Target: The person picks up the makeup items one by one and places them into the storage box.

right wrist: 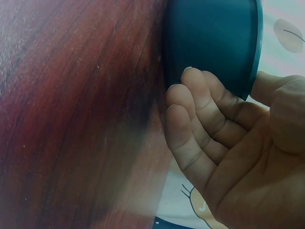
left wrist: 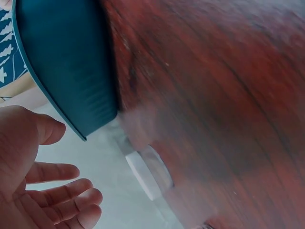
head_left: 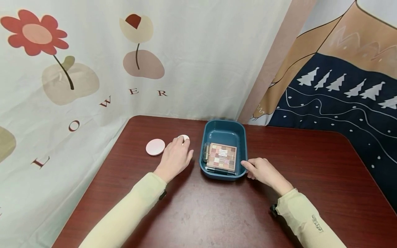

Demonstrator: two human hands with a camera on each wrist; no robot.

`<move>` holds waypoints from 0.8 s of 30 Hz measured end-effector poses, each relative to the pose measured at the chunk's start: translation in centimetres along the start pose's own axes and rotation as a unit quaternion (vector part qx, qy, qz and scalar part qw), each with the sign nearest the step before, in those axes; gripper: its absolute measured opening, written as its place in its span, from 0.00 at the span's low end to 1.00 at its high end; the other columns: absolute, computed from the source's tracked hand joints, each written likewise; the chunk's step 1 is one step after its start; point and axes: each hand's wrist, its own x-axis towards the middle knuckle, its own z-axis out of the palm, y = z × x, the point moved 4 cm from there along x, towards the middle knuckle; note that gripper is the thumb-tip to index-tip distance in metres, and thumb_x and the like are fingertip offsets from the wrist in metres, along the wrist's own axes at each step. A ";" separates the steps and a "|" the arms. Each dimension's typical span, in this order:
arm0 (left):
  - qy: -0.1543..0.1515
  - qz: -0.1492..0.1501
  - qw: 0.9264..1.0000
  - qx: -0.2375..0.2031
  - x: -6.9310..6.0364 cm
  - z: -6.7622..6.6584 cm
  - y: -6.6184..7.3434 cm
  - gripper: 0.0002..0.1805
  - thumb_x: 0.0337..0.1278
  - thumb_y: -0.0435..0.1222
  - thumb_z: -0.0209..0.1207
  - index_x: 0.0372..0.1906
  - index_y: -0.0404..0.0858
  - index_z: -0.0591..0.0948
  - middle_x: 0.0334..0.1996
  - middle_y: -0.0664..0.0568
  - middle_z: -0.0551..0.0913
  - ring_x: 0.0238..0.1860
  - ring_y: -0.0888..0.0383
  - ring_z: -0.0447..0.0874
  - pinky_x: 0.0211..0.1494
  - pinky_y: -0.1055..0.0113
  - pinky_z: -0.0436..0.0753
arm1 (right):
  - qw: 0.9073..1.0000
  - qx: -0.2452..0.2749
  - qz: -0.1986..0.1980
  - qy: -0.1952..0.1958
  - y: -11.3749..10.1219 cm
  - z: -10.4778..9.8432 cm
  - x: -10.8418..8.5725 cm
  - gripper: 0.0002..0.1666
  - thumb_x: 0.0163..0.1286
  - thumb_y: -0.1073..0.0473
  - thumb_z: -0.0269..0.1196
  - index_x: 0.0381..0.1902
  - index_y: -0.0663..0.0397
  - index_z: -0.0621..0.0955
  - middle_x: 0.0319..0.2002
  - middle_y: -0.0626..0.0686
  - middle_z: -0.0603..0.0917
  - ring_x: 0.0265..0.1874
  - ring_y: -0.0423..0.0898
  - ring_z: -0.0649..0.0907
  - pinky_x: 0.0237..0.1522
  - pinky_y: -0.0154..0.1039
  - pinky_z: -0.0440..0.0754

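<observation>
My right hand (head_left: 262, 170) grips the rim of a blue plastic bin (head_left: 226, 125) at its near right corner, thumb over the edge and fingers outside, as the right wrist view also shows. Inside the bin lie an eyeshadow palette (head_left: 221, 156), a small tube with a clear part (head_left: 206, 152) and a dark slim stick (head_left: 220, 171). To the left of the bin, my left hand (head_left: 176, 156) hovers with loosely bent fingers over a white round flat item (head_left: 185, 137), partly hidden by the fingers. In the left wrist view that hand (left wrist: 52, 181) holds nothing and stands apart from the item.
A pale pink round compact-like disc (head_left: 155, 147) lies on the red-brown wooden table (head_left: 198, 217), left of my left hand. Behind the table hangs a white curtain (head_left: 198, 51) with printed flowers, and a dark blue patterned cloth (head_left: 335, 103) hangs at the right.
</observation>
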 end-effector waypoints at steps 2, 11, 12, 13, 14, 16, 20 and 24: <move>-0.003 -0.004 1.000 0.002 -0.2 0.0 -0.3 0.16 0.61 0.39 0.69 0.44 0.31 0.81 0.38 0.39 0.79 0.37 0.43 0.80 0.34 0.53 0.82 | 1.000 0.000 0.001 0.000 0.0 0.0 0.0 0.23 0.81 0.50 0.56 0.27 0.57 0.82 0.22 0.49 0.83 0.24 0.43 0.80 0.33 0.40 0.80; -0.001 -0.011 1.000 0.009 -1.2 0.4 -1.8 0.16 0.59 0.38 0.69 0.42 0.29 0.80 0.34 0.39 0.76 0.35 0.42 0.78 0.34 0.52 0.80 | 1.000 0.004 0.004 -0.003 0.0 0.1 0.0 0.23 0.81 0.50 0.56 0.28 0.57 0.83 0.22 0.49 0.83 0.24 0.43 0.80 0.33 0.40 0.80; -0.003 -0.012 1.000 0.011 -1.3 0.5 -1.9 0.17 0.59 0.39 0.69 0.42 0.29 0.80 0.34 0.39 0.76 0.35 0.41 0.78 0.34 0.52 0.80 | 1.000 0.004 0.004 -0.003 0.0 0.1 0.0 0.23 0.81 0.50 0.56 0.28 0.57 0.83 0.22 0.49 0.83 0.24 0.43 0.80 0.33 0.40 0.80; -0.005 -0.013 1.000 0.014 -1.4 0.5 -2.1 0.17 0.59 0.39 0.69 0.42 0.28 0.80 0.34 0.39 0.76 0.35 0.41 0.78 0.35 0.52 0.80 | 1.000 0.005 0.005 -0.003 0.0 0.1 0.0 0.23 0.81 0.50 0.56 0.28 0.57 0.83 0.22 0.49 0.83 0.24 0.43 0.80 0.33 0.40 0.80; -0.006 -0.014 1.000 0.016 -1.4 0.6 -2.2 0.17 0.59 0.39 0.69 0.42 0.28 0.80 0.34 0.39 0.76 0.35 0.41 0.78 0.35 0.52 0.80 | 1.000 0.004 0.005 -0.003 0.0 0.1 0.0 0.23 0.81 0.50 0.56 0.28 0.57 0.83 0.22 0.49 0.83 0.24 0.43 0.80 0.33 0.40 0.80; -0.009 -0.016 1.000 0.019 -1.6 0.6 -2.5 0.17 0.60 0.39 0.69 0.42 0.28 0.80 0.34 0.39 0.76 0.36 0.41 0.78 0.36 0.52 0.80 | 1.000 0.004 0.006 -0.002 0.0 0.0 0.0 0.23 0.81 0.50 0.56 0.28 0.56 0.83 0.22 0.49 0.83 0.24 0.43 0.80 0.33 0.40 0.80; -0.009 -0.021 1.000 0.021 -1.9 0.6 -3.0 0.17 0.58 0.39 0.70 0.39 0.28 0.80 0.34 0.39 0.76 0.35 0.41 0.77 0.35 0.52 0.80 | 1.000 0.001 0.007 -0.001 0.1 0.1 0.0 0.23 0.81 0.50 0.56 0.27 0.56 0.82 0.22 0.49 0.83 0.24 0.43 0.80 0.33 0.40 0.79; -0.016 -0.029 0.999 0.024 -2.2 0.7 -3.5 0.17 0.58 0.39 0.70 0.38 0.28 0.80 0.33 0.39 0.75 0.35 0.41 0.77 0.34 0.52 0.80 | 1.000 0.000 0.006 -0.001 0.2 0.1 0.0 0.23 0.81 0.49 0.56 0.27 0.55 0.82 0.22 0.48 0.82 0.24 0.43 0.80 0.33 0.40 0.79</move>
